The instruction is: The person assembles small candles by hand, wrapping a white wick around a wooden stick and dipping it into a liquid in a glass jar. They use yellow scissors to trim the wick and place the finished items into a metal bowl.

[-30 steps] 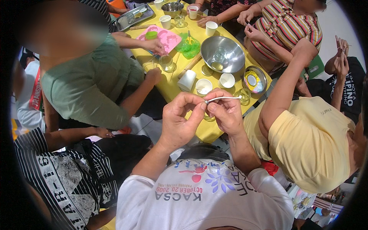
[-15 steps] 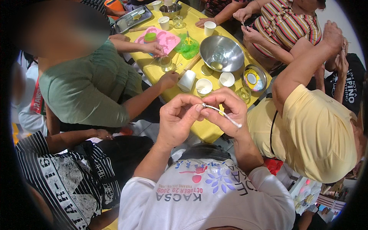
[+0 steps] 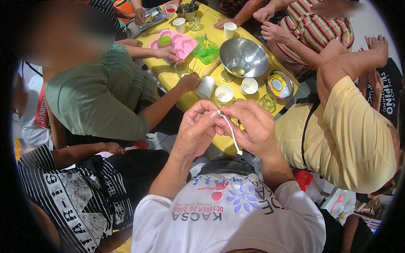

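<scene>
My left hand (image 3: 192, 130) and my right hand (image 3: 255, 130) meet in front of my chest, above the near end of the yellow table (image 3: 211, 21). Both are closed, thumbs and fingertips pinching the upper end of a white candle wick (image 3: 233, 137). A small shiny metal piece (image 3: 221, 114) shows at the pinched end, partly hidden by my fingers. The wick's loose end curves down below my right fingers. Just beyond my hands stand white paper cups (image 3: 224, 94), one with a thin stick in it, and a glass jar (image 3: 269, 101).
A large steel bowl (image 3: 259, 50) holds a glass jar (image 3: 241, 58). Right of it sits a smaller bowl (image 3: 291, 86). A pink mold (image 3: 187, 44) and green plastic bag (image 3: 206, 52) lie farther left. People crowd both sides; one in green (image 3: 93, 97) reaches over the table.
The wick's loose end has swung from down-right to nearly straight down. My fingertips have shifted slightly left. At the far left, a cup with red contents has appeared in a person's hand.
</scene>
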Action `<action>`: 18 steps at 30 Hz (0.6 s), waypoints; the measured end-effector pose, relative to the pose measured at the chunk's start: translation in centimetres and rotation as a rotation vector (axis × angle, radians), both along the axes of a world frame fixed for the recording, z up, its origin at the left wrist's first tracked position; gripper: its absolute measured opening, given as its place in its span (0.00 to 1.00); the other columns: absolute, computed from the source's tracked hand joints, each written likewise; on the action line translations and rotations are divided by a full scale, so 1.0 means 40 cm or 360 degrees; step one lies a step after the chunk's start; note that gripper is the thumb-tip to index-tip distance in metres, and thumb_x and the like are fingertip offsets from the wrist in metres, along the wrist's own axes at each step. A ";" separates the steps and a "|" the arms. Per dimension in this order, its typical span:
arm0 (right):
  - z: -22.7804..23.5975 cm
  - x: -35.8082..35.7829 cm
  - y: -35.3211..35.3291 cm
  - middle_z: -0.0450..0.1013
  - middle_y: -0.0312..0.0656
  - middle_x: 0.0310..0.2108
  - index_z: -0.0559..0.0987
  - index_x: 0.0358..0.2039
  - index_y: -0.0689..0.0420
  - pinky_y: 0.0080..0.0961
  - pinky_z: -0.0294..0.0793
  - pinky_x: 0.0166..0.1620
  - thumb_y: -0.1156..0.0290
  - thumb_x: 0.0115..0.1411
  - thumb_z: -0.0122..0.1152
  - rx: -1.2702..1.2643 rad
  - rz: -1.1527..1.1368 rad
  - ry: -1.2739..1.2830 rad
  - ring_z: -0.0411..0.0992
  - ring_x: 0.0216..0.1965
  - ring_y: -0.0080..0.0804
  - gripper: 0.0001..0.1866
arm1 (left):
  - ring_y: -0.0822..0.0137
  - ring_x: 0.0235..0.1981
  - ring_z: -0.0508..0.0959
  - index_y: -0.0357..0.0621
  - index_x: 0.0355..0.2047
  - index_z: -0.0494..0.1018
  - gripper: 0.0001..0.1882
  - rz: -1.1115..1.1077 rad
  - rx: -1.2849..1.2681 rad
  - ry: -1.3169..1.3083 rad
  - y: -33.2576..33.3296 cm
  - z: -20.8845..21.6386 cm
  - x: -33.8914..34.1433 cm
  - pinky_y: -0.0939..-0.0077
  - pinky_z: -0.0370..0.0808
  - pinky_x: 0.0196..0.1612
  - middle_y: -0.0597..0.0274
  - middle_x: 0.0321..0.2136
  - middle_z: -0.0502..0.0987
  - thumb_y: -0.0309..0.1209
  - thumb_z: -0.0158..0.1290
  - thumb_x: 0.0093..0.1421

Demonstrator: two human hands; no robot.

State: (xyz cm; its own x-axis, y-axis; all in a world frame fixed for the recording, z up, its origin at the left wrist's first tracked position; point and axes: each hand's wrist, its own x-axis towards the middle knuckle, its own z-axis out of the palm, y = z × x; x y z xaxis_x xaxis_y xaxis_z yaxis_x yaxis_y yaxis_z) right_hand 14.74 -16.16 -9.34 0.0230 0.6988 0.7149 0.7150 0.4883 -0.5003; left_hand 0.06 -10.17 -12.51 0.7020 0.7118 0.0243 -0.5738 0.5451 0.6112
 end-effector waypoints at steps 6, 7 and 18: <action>-0.004 0.004 -0.004 0.72 0.41 0.29 0.77 0.34 0.59 0.27 0.71 0.28 0.77 0.43 0.68 -0.0005 0.0040 0.0068 0.72 0.26 0.36 0.15 | 0.73 0.26 0.76 0.38 0.36 0.68 0.04 0.0114 0.0029 0.0003 -0.001 -0.001 0.001 0.82 0.74 0.33 0.56 0.31 0.77 0.24 0.48 0.61; -0.006 0.004 -0.004 0.72 0.42 0.29 0.77 0.35 0.59 0.27 0.71 0.28 0.77 0.43 0.68 0.0004 0.0050 0.0107 0.72 0.26 0.36 0.16 | 0.73 0.26 0.76 0.38 0.36 0.68 0.04 0.0138 0.0067 0.0021 -0.002 0.001 0.001 0.81 0.74 0.33 0.55 0.31 0.77 0.24 0.48 0.61; -0.040 0.012 0.003 0.73 0.39 0.31 0.78 0.37 0.62 0.15 0.68 0.31 0.79 0.49 0.64 -0.0233 0.0405 0.0891 0.71 0.29 0.21 0.12 | 0.69 0.28 0.76 0.36 0.33 0.67 0.03 0.0454 0.0419 0.0135 -0.008 0.032 -0.011 0.74 0.75 0.35 0.48 0.34 0.76 0.21 0.48 0.59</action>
